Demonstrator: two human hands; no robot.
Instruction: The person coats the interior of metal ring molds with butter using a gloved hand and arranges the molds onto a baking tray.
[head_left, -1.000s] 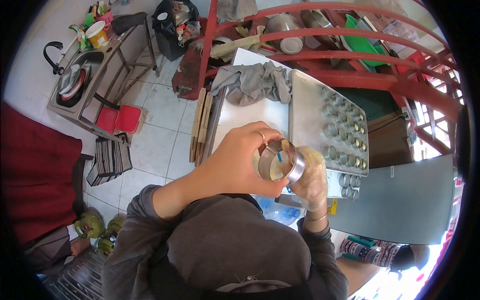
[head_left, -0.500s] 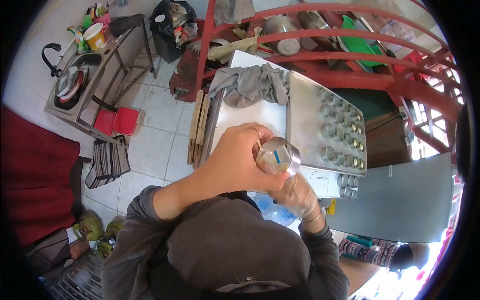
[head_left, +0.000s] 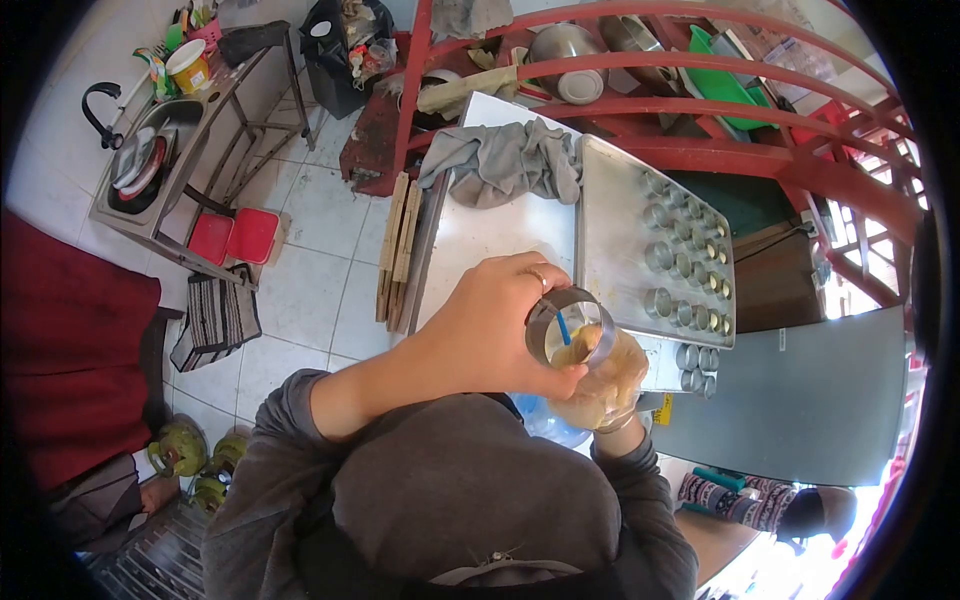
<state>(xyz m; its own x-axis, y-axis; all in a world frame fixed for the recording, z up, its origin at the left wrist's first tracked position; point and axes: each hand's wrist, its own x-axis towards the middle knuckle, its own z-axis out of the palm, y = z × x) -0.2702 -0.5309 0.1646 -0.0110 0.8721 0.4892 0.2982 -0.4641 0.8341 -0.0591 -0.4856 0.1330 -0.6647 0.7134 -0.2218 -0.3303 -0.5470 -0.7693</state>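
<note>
White-tile floor [head_left: 318, 275] and a whole lot of red in here
Floor's kinda smudged, and the wall [head_left: 55, 140] on the left is pale too. I'm seeing a metal sink [head_left: 183, 113] on a spindly frame [head_left: 240, 185], a red seat [head_left: 252, 238] beside it, dark red cloth [head_left: 75, 320] hanging nearby, curved red bars [head_left: 700, 105] across the far side, and crazy bright light [head_left: 812, 562] at lower right.

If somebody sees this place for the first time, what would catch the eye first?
Probably the shiny round metal piece in the left hand, mid-picture, with the plastic-gloved right hand close by. Next, perhaps the rows of small metal cups on the tray to its upper right.
</note>
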